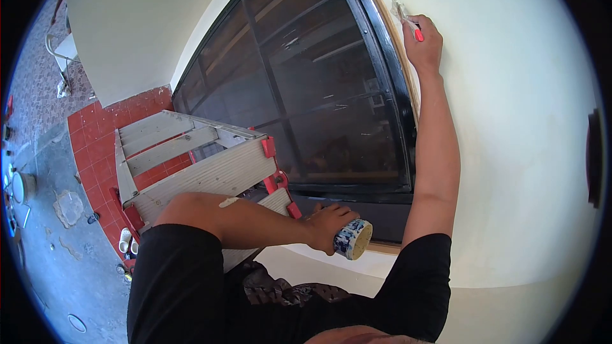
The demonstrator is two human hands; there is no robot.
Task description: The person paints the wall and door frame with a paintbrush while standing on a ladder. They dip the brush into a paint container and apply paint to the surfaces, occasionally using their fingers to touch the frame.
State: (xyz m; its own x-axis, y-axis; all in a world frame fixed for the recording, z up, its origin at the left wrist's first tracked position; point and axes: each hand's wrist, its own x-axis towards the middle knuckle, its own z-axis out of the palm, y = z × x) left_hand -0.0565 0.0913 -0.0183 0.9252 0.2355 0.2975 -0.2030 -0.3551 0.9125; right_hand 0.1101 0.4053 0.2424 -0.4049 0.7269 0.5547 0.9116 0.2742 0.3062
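High on the pale wall (503,127), beside the window frame, my right hand (426,44) is closed around a paintbrush (419,35) with a red handle. Its whitish head rests at or very near the wall; exact contact is hard to see. Lower down, my left hand (328,226) grips a small round paint cup (352,240), its side blotched blue and white and its open end showing cream paint. The cup is tilted in front of the lower window edge. A cream paint smear marks my left forearm.
An aluminium stepladder (197,172) with red fittings stands close by my left arm. The dark-framed window (319,76) has wooden trim along its edge. Below are red floor tiles (95,146), white shoes (126,241), a bucket (24,188) and grey concrete.
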